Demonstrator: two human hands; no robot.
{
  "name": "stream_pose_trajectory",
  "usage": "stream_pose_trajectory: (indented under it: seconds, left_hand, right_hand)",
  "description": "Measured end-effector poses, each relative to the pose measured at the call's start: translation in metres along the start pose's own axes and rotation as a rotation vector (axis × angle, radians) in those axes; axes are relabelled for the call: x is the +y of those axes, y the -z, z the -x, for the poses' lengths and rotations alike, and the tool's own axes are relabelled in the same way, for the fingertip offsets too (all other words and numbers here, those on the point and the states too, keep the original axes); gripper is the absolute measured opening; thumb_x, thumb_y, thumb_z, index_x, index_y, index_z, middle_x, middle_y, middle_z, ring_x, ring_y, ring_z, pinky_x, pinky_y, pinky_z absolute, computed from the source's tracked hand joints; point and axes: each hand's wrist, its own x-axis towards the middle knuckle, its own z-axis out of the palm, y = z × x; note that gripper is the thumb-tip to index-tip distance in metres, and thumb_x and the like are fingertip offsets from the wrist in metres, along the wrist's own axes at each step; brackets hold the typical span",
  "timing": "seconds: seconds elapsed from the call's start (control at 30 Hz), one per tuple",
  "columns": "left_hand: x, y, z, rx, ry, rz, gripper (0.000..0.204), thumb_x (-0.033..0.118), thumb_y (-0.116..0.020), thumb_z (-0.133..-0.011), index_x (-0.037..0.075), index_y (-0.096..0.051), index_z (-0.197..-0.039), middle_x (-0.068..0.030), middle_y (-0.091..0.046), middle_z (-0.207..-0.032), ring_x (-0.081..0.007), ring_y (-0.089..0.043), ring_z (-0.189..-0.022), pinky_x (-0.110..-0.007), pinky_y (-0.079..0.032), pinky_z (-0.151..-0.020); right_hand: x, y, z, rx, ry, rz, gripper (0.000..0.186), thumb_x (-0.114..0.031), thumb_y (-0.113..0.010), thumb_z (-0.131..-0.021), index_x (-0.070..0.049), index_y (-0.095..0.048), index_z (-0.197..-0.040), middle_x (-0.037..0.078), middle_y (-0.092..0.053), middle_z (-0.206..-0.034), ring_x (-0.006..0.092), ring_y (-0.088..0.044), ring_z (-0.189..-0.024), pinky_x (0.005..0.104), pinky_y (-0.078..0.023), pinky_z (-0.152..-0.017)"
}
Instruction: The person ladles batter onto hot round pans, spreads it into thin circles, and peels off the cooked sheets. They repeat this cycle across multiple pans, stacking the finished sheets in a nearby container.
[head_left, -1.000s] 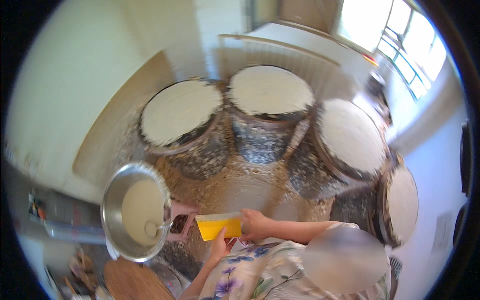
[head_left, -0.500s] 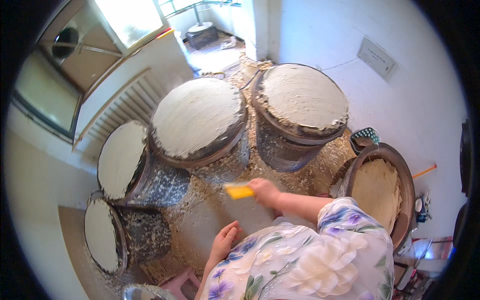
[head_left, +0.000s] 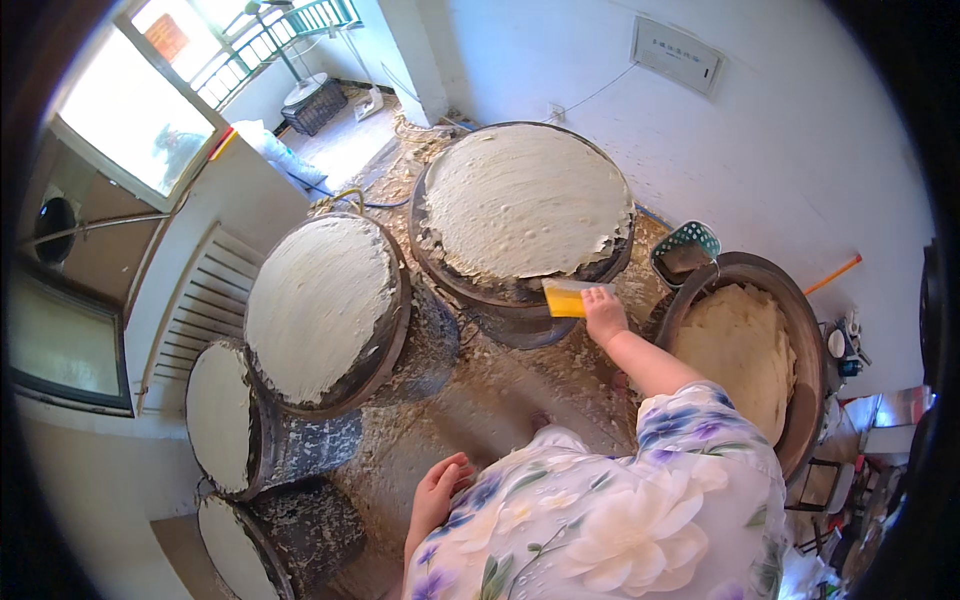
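Landmark griddle: large round dark griddle [head_left: 468,287] on a drum-like base, the farthest of the coated ones
Batter layer: pale cream, rough-surfaced sheet [head_left: 530,195], covers most of landmark griddle; ragged at near edge, dark rim showing there
Scraper: flat yellow scraper with a whitish translucent edge [head_left: 565,303], at near right edge of landmark griddle, overlapping its rim in view; can't tell if it touches
Right hand: bare right hand [head_left: 606,316], closed on right end of scraper, forearm reaching toward landmark griddle
Left hand: bare left hand [head_left: 437,490], loosely open, fingers slightly bent, well apart from landmark griddle on its near side, beside the garment
Garment: white top with purple and cream flower print [head_left: 640,490], near side of landmark griddle
Second griddle: round dark griddle with cream coat [head_left: 378,352], just left of and nearer than landmark griddle
Other griddles: two more coated round ones, third griddle [head_left: 257,455] and fourth griddle [head_left: 268,540], farther to left of landmark griddle, nearer the body
Basket: dark green basket with white dots [head_left: 703,236], just right of landmark griddle
Basin: wide brown round basin [head_left: 812,400], right of landmark griddle, pale thin sheets [head_left: 740,350] inside
Floor: brownish floor strewn with pale scraps [head_left: 490,400], around landmark griddle's base
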Motion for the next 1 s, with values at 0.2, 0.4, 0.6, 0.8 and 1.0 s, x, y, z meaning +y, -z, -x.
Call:
stream_pose_trajectory:
  seconds: [0.2, 0.4, 0.6, 0.8, 1.0]
  left_hand:
    - [0.013, 0.037, -0.018, -0.064, 0.007, 0.124, 0.032, 0.020, -0.048, -0.090, 0.001, -0.050, -0.115, -0.0090, -0.056, -0.108, -0.0191, -0.056, -0.096, -0.032, -0.047, -0.081]
    - [0.008, 0.057, -0.064, -0.092, 0.087, 0.104, 0.030, 0.021, -0.048, -0.089, 0.000, -0.052, -0.111, -0.0084, -0.058, -0.102, -0.0198, -0.058, -0.092, -0.032, -0.049, -0.078]
    - [0.020, 0.044, -0.072, -0.124, 0.100, -0.131, 0.035, 0.023, -0.049, -0.089, -0.002, -0.051, -0.112, -0.0121, -0.057, -0.107, -0.0203, -0.055, -0.098, -0.031, -0.044, -0.085]
    - [0.059, 0.003, -0.099, -0.026, 0.010, -0.193, 0.038, 0.026, -0.047, -0.090, -0.003, -0.051, -0.114, -0.0137, -0.056, -0.109, -0.0209, -0.055, -0.099, -0.031, -0.042, -0.087]
    - [0.097, -0.027, -0.138, 0.012, 0.117, -0.210, 0.036, 0.024, -0.048, -0.089, -0.004, -0.051, -0.113, -0.0134, -0.057, -0.107, -0.0214, -0.056, -0.097, -0.032, -0.044, -0.085]
  right_hand:
    - [0.044, 0.039, 0.016, -0.149, -0.564, -0.362, 0.022, -0.014, -0.049, -0.080, -0.004, -0.057, -0.099, 0.014, -0.059, -0.093, 0.0280, -0.058, -0.087, 0.0376, -0.048, -0.074]
    - [0.023, 0.056, 0.020, -0.090, -0.848, -0.497, 0.026, -0.023, -0.053, -0.078, -0.005, -0.059, -0.097, 0.016, -0.062, -0.089, 0.0307, -0.060, -0.083, 0.0404, -0.048, -0.073]
    - [0.052, 0.032, -0.028, 0.177, -0.591, -0.411, 0.032, -0.012, -0.052, -0.077, -0.014, -0.054, -0.109, 0.006, -0.055, -0.105, 0.0271, -0.053, -0.095, 0.0375, -0.045, -0.080]
    - [0.098, 0.000, -0.075, 0.167, -0.458, -0.240, 0.040, -0.008, -0.053, -0.076, -0.016, -0.052, -0.114, 0.004, -0.052, -0.105, 0.0241, -0.047, -0.103, 0.0361, -0.040, -0.088]
    - [0.158, -0.025, -0.131, 0.125, -0.520, -0.281, 0.036, -0.009, -0.046, -0.078, -0.011, -0.053, -0.114, 0.011, -0.058, -0.101, 0.0263, -0.054, -0.097, 0.0370, -0.044, -0.085]
